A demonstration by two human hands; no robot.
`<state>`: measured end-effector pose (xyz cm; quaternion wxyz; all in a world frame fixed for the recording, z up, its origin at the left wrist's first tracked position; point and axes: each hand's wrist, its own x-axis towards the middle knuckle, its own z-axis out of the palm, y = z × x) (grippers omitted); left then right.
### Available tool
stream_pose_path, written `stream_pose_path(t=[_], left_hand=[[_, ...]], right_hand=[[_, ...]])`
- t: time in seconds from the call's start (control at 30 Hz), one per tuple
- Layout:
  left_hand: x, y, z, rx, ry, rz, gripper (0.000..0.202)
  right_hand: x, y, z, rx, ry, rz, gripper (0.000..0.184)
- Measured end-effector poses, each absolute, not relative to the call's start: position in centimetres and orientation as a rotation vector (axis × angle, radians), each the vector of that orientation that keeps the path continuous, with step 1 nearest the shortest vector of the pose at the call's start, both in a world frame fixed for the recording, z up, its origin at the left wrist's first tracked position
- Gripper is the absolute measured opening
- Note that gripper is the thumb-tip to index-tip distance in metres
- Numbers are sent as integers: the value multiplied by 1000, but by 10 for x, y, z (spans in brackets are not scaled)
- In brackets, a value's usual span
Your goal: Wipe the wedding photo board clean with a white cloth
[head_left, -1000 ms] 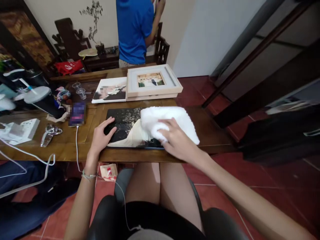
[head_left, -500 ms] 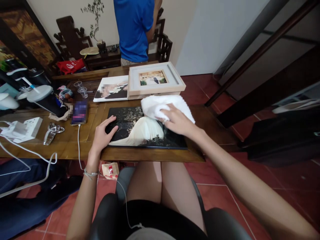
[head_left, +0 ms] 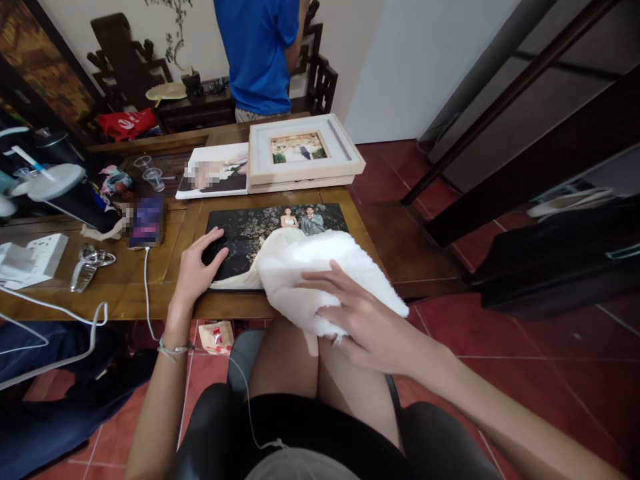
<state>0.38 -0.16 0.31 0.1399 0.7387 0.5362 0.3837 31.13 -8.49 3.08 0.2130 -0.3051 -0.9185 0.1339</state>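
Note:
A dark photo panel [head_left: 240, 230] lies flat on the wooden table, showing a couple and a long pale gown. My left hand [head_left: 199, 265] rests on its left edge, fingers spread and holding nothing. A fluffy white towel [head_left: 305, 267] covers the panel's lower right part and hangs over the table's front edge. Gripping that towel from above is my right hand [head_left: 363, 317], near the front edge, with some fingers pressed into the cloth.
Behind the panel are a pale wooden picture frame [head_left: 340, 150] and a white-edged print [head_left: 220, 157]. To the left lie a phone [head_left: 147, 222] on a cable, a claw hair clip [head_left: 90, 267], a power strip [head_left: 50, 257] and a tumbler [head_left: 60, 183]. A person in blue [head_left: 260, 60] stands beyond the table [head_left: 175, 293].
My right hand has drawn the towel from the panel's upper right toward me, past the front edge, uncovering the couple. My left hand stays on the left edge.

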Motion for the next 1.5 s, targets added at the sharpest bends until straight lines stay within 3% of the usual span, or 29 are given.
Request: stream_pose_path(t=[0.2, 0.43, 0.8, 1.2, 1.5], left_hand=[[2, 1, 0, 2136, 1515, 1126, 37], [-1, 4, -6, 2106, 1472, 1166, 38], [2, 5, -7, 2092, 1486, 1168, 36], [-2, 6, -8, 2091, 1476, 1169, 38], [1, 6, -7, 2081, 1502, 1171, 36]], right_hand=[[313, -23, 23, -948, -2459, 343, 16], [308, 43, 16, -1254, -2300, 212, 20], [316, -77, 26, -981, -2467, 348, 13], [315, 48, 13, -1307, -2314, 181, 18], [317, -59, 19, -1100, -2430, 229, 14]])
